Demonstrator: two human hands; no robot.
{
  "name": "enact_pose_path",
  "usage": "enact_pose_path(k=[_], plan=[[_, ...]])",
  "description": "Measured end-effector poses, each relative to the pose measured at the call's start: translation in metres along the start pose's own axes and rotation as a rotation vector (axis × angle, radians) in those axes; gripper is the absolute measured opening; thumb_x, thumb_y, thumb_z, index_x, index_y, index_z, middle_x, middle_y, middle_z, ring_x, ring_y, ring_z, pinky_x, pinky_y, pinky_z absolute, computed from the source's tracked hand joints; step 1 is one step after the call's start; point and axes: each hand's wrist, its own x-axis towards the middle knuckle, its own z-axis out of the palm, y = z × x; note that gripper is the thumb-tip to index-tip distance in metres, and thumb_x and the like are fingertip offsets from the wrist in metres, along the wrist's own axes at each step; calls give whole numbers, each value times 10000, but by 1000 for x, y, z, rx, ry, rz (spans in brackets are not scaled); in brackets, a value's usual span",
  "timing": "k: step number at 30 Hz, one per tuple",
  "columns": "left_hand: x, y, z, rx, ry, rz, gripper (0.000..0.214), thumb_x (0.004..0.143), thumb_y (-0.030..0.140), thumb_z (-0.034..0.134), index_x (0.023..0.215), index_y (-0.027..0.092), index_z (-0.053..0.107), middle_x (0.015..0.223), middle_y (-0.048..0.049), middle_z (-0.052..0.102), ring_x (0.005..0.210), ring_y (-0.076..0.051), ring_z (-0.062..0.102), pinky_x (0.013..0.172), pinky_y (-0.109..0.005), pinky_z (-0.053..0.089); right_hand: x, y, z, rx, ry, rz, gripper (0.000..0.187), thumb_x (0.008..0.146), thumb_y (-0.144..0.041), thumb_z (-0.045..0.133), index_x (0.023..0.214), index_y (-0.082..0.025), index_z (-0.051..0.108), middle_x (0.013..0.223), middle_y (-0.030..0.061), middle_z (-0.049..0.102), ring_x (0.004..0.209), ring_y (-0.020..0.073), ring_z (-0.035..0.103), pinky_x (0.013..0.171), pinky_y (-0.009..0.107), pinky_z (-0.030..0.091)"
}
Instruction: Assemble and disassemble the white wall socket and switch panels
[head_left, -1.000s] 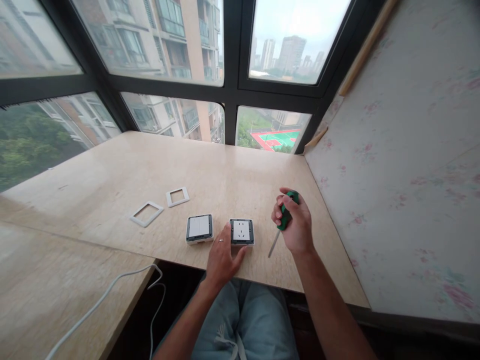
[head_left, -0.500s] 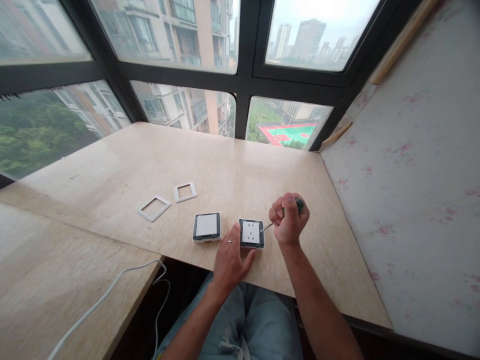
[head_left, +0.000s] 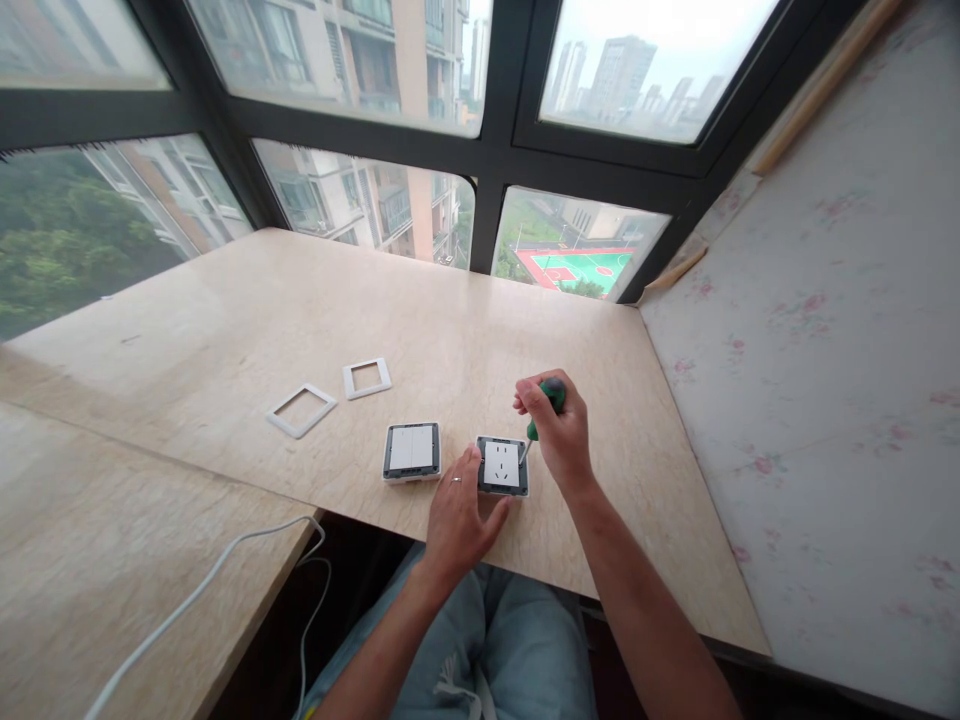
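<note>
A white wall socket in a grey frame lies near the front edge of the beige stone counter. My left hand grips the socket's near left side, thumb and fingers around its edges. My right hand is closed on a green-handled screwdriver, held almost upright. Its metal tip touches the socket's right edge. A two-rocker switch sits just left of the socket, untouched.
Two white cover frames lie further left, a larger frame and a smaller frame. A white cable runs over the lower left counter and hangs off its edge. A flowered wall panel closes the right side; windows stand behind.
My right hand brought the screwdriver from the right of the socket onto its right edge and tilted it upright. My left hand stayed on the socket.
</note>
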Motion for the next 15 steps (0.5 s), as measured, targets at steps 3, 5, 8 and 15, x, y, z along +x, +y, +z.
enact_pose_path(k=[3,5,8,15], plan=[[6,3,1,-44,30,-57,693,899,496,595,1437,133,350,1443,-223,494,1357,-353,473,1086,-551,435,3,-9,-4,-257,-87,-85,219,900,-397,602,770,-231,546,737,-24,545,693,136,522,663,274,434],[13,6,2,-57,44,-92,720,896,541,583,1437,128,346,1479,-236,446,1386,-366,432,1097,-571,413,5,-16,-8,-460,-101,-136,221,887,-386,604,743,-230,540,762,-6,555,723,154,527,668,283,419],[25,6,5,-66,42,-68,748,908,529,573,1473,128,292,1517,-231,399,1437,-361,356,1130,-581,367,10,-28,-17,-654,-173,-140,294,876,-412,617,669,-233,512,649,-21,541,589,138,484,556,258,348],[38,-2,10,-120,-53,1,619,865,423,662,1387,169,447,1468,-172,488,1381,-316,444,1124,-513,398,39,-50,-45,-762,-491,-124,175,765,-336,754,864,-239,646,634,-17,641,545,152,547,511,254,338]])
